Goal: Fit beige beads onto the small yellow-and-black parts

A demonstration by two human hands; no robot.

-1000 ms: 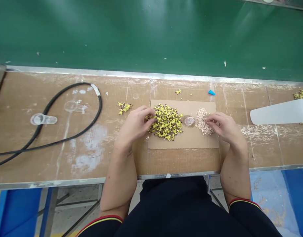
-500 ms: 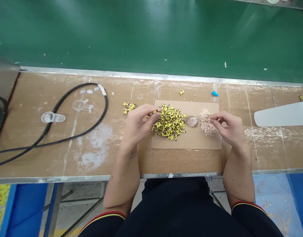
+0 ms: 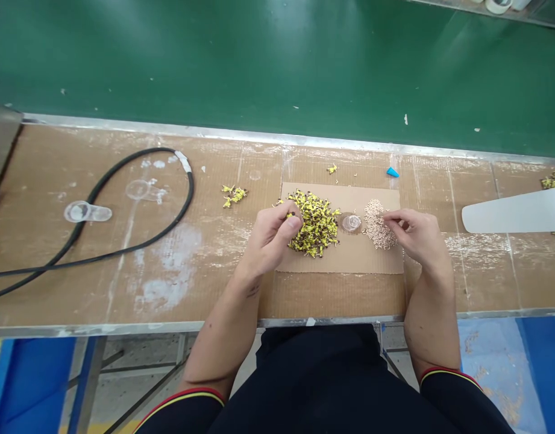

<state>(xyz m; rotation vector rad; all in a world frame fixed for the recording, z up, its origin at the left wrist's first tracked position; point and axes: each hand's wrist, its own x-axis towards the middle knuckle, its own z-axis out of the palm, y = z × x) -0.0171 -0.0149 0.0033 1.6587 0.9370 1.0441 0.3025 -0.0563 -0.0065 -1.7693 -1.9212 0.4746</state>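
A heap of small yellow-and-black parts (image 3: pixel 317 224) lies on a cardboard sheet (image 3: pixel 349 260), at 12 o'clock from the person's lap. The left hand (image 3: pixel 273 236) is the nearer hand, at the heap's 8 o'clock edge, its fingers curled together with the thumb against them, touching the parts. Whether a piece sits in that pinch is too small to tell. The heap is roundish, with no clear long axis, and spreads from those fingertips toward 3 o'clock.

The right hand (image 3: pixel 415 235) is farther from the heap, its thumb and forefinger close together over a pile of pale beige bits (image 3: pixel 375 224). This pile runs long from 12 to 6 and lies at 9 o'clock from that hand. Between the two piles sits a small clear plastic dish (image 3: pixel 351 223).

Farther off on the cardboard-topped bench (image 3: pixel 205 301) lie a yellow clump (image 3: pixel 234 196) at 10 o'clock, a blue wedge (image 3: pixel 392 173) at 1 o'clock, a black cable (image 3: pixel 192 187) at 10 o'clock and a white paddle-shaped blade (image 3: pixel 512 212) at 3 o'clock. A green belt (image 3: pixel 277 72) runs beyond.
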